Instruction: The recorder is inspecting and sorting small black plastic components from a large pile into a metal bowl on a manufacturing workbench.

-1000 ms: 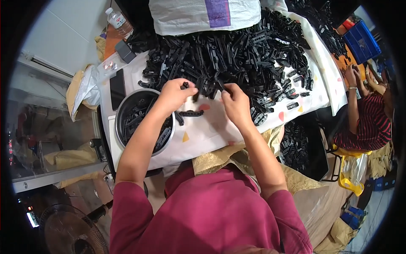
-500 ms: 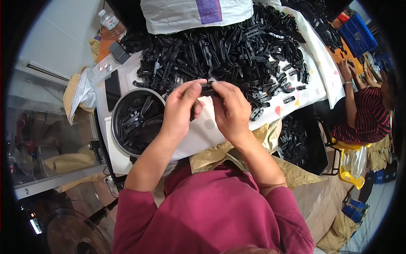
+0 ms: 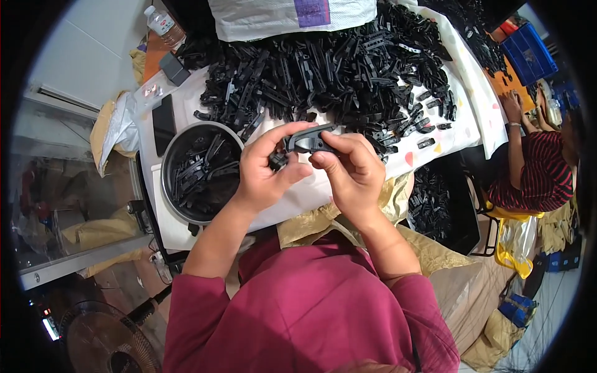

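Note:
Over the near edge of the table, my left hand [image 3: 261, 177] and my right hand [image 3: 357, 174] meet around a black plastic part [image 3: 309, 142]. It is long and narrow, with a raised shiny middle. The right thumb and fingers pinch its right end, while the left fingers curl round its left end. A smaller dark piece [image 3: 277, 162] sits against the left fingers; whether it is separate I cannot tell. Just beyond both hands spreads a large heap of similar black parts [image 3: 305, 71]. Beside my left forearm stands a round dark metal bowl [image 3: 166, 193] with several black parts in it.
A white woven sack [image 3: 267, 18] lies across the heap's far side. At left are a phone [image 3: 163, 124], a grey block [image 3: 174, 68] and a bottle [image 3: 163, 26]. Below the table's right side is a black bin [image 3: 463, 214] of parts. A co-worker in stripes [image 3: 528, 165] sits at right.
Both hands have come slightly nearer and tilted, so the black part between them now shows clearly. The left thumb has swung inward below it. My view has shifted a little.

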`<action>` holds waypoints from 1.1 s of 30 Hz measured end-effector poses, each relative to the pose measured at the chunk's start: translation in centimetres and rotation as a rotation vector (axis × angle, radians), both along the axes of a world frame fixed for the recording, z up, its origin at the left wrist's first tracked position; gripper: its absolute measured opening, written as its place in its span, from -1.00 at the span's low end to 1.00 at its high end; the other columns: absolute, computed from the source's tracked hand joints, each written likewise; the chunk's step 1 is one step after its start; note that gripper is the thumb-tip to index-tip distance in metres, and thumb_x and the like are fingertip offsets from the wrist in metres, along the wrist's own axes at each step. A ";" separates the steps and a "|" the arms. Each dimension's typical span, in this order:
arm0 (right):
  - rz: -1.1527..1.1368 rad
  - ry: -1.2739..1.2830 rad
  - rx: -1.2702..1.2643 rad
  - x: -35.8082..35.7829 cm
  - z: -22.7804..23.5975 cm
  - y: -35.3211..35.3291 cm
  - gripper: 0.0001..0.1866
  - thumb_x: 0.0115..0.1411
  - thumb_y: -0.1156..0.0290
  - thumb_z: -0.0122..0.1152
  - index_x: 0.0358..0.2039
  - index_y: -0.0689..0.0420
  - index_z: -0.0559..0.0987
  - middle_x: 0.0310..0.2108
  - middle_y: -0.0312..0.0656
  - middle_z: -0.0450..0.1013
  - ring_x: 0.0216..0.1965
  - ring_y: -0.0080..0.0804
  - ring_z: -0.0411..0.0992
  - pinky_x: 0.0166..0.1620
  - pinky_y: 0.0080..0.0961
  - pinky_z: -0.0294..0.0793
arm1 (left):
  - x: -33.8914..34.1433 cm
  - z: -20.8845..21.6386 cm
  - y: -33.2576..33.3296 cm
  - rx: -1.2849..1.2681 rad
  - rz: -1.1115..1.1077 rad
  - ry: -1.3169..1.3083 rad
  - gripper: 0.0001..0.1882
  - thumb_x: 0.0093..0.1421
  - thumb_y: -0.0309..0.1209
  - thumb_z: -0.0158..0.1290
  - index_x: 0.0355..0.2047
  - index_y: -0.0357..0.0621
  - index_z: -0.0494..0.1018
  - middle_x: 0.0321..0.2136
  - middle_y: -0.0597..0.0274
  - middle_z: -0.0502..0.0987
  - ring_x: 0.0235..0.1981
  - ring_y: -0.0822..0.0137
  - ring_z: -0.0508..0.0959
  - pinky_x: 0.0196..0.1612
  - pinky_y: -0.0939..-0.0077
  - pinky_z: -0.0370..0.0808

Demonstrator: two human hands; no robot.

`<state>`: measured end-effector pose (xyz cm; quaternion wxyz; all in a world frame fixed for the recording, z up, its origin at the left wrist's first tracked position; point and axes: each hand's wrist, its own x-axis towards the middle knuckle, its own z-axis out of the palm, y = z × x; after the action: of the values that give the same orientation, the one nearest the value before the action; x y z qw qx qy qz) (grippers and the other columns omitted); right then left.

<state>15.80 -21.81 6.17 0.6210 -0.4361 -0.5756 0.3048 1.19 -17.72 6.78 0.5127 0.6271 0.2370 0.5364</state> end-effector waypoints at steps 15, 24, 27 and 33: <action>0.032 -0.353 -0.235 3.2 -0.6 1.3 -0.51 -0.12 0.43 0.36 -0.14 0.21 0.43 -0.20 -0.19 0.38 -0.21 -0.46 0.39 -0.32 -0.61 0.48 | -2.7 -1.0 3.0 -0.504 -0.169 -0.452 -0.84 0.13 -0.47 -0.04 -0.29 -0.29 0.37 -0.26 0.02 0.48 -0.31 0.30 0.50 -0.16 0.47 0.47; -0.428 -0.589 -0.357 9.9 -4.0 2.6 -0.84 0.06 0.47 0.17 -0.31 0.21 0.54 -0.41 -0.15 0.48 -0.40 -0.40 0.44 -0.28 -0.55 0.40 | -1.9 -2.8 4.2 0.363 -0.112 1.457 -0.77 -0.08 -0.33 0.13 -0.38 -0.14 0.54 -0.35 0.03 0.51 -0.31 0.16 0.53 -0.26 0.37 0.46; -0.349 -0.828 -0.244 8.7 -4.4 3.5 -0.86 -0.01 0.45 0.18 -0.40 0.18 0.56 -0.44 -0.07 0.46 -0.39 -0.14 0.43 -0.30 -0.41 0.41 | -0.9 -3.7 3.9 0.385 -0.150 1.715 -0.83 -0.02 -0.32 0.09 -0.42 -0.06 0.56 -0.33 0.03 0.51 -0.31 0.24 0.54 -0.30 0.35 0.47; -0.159 -1.154 -0.043 3.3 -6.3 6.0 -0.81 -0.05 0.42 0.13 -0.35 -0.01 0.55 -0.40 -0.24 0.37 -0.37 -0.29 0.41 -0.39 -0.47 0.44 | -0.9 -4.5 3.5 0.639 -0.292 1.561 -0.86 -0.04 -0.47 -0.01 -0.47 -0.10 0.53 -0.24 0.09 0.46 -0.28 0.20 0.51 -0.26 0.35 0.46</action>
<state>19.11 -15.76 -0.13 0.2189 -0.5859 -0.7801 -0.0179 0.24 -14.25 2.23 0.0654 0.9555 0.2765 -0.0793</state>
